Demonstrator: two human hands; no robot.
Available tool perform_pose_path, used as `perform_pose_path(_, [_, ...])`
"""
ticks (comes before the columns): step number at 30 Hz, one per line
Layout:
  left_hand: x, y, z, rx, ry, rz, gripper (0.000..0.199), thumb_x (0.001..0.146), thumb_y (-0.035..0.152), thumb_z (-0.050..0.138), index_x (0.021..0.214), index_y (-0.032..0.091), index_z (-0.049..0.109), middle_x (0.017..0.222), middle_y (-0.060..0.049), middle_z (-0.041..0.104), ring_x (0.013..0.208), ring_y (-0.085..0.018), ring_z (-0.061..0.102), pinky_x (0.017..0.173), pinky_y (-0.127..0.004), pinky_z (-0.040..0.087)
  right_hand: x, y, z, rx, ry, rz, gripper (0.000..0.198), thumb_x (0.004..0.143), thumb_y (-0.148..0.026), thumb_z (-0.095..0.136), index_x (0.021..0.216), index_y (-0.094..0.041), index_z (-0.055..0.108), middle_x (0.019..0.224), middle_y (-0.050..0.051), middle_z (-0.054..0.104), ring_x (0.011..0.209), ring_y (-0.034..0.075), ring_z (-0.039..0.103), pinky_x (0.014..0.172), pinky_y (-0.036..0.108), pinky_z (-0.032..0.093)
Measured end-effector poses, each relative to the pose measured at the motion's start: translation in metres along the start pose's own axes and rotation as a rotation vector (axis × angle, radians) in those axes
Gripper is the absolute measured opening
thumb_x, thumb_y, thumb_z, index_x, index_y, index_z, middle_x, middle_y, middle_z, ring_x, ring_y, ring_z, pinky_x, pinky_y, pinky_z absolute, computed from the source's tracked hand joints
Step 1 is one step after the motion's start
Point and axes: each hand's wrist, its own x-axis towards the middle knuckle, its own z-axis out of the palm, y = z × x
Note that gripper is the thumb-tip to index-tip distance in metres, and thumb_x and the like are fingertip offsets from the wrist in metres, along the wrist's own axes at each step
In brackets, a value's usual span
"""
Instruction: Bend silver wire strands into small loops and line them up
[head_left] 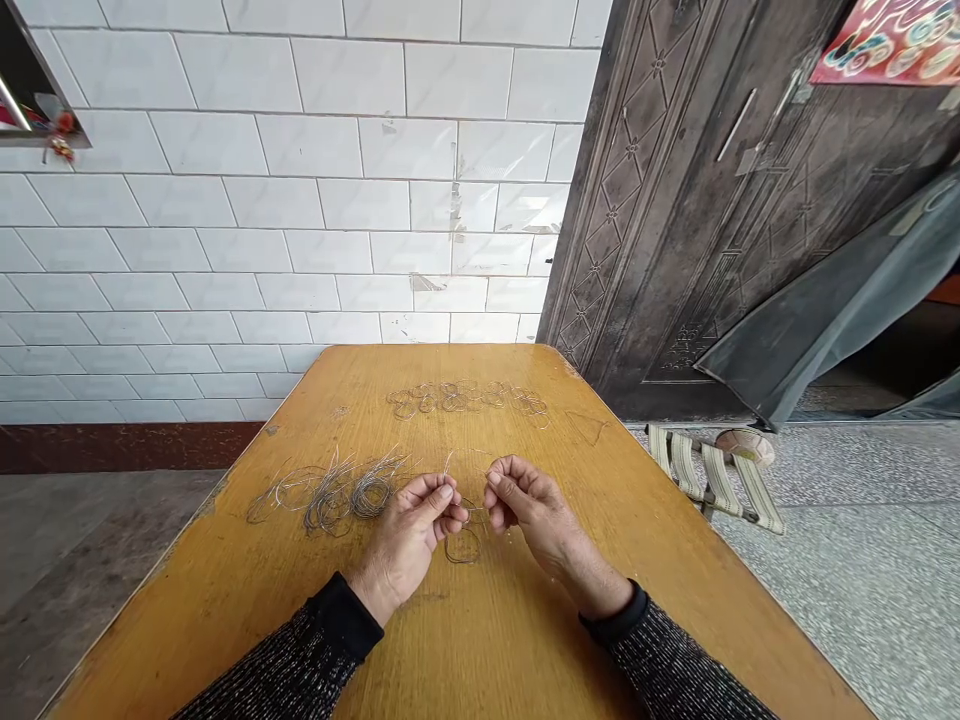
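Observation:
Near the middle of the wooden table [465, 650], my left hand [420, 520] pinches a thin wire [463, 545] between thumb and fingers. Its looped part hangs below and between the hands. Facing it, my right hand [536, 510] is closed in a pinch on a fine end of what looks like the same wire, though the tip is too thin to follow. Left of my left hand lie tangled coils of grey wire [373, 490] and a looser bundle of wire [277, 495]. Farther back, several small wire loops [454, 397] are spread in a row.
A single bent wire [592, 428] lies at the table's right side. White wall tiles [285, 200] rise behind the far edge, with a dark carved door [637, 180] to the right. A striped folding stool [716, 475] stands on the floor beside the table.

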Motion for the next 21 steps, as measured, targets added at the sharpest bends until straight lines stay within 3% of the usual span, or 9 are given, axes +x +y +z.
perform_pose_path(10, [0.001, 0.001, -0.001, 0.037, -0.011, 0.045, 0.015, 0.067, 0.023, 0.068, 0.074, 0.014, 0.059, 0.068, 0.001, 0.057, 0.056, -0.007, 0.052, 0.056, -0.021, 0.04, -0.006, -0.001, 0.008, -0.091, -0.07, 0.002, 0.029, 0.074, -0.044, 0.054, 0.068, -0.017, 0.046, 0.05, -0.006, 0.051, 0.031, 0.003, 0.035, 0.033, 0.017, 0.027])
perform_pose_path(21, [0.0, 0.0, -0.003, 0.169, -0.023, 0.018, 0.025, 0.065, 0.03, 0.068, 0.082, 0.012, 0.065, 0.066, -0.001, 0.058, 0.056, -0.009, 0.051, 0.057, -0.024, 0.04, -0.008, 0.003, 0.013, -0.148, -0.022, 0.028, 0.029, 0.075, -0.045, 0.05, 0.066, -0.018, 0.043, 0.047, -0.008, 0.044, 0.031, 0.004, 0.038, 0.033, 0.017, 0.034])
